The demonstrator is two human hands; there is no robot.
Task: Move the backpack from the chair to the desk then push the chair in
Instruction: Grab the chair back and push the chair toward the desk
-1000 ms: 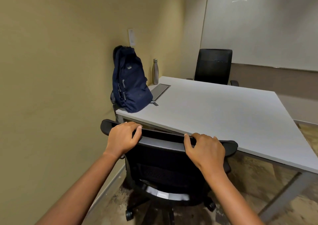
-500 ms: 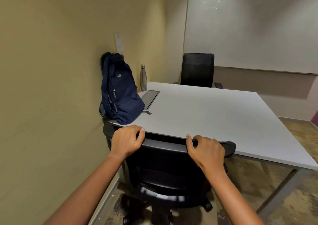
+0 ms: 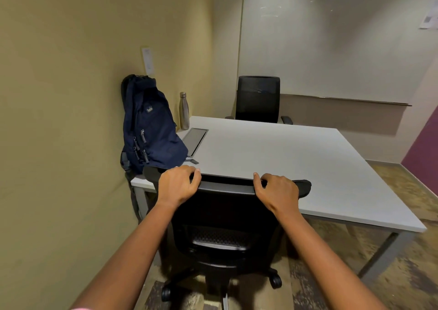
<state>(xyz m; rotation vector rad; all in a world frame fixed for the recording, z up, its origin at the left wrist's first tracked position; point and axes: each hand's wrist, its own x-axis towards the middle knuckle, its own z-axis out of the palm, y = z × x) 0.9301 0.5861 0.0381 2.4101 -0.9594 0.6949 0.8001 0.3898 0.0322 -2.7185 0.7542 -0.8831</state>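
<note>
I've got both hands on the black mesh office chair (image 3: 225, 226): left hand (image 3: 177, 184) and right hand (image 3: 277, 191) each curled tight over its top rail. The navy blue fabric backpack (image 3: 149, 125) already stands on the pale grey rectangular desk (image 3: 272, 163), at the near left corner against the tan wall (image 3: 71, 96), so the first half looks done. What's left is finishing the push; the backrest top sits right at the desk's near edge, armrest tips over it. Tight on the wall side, open floor on the right.
</note>
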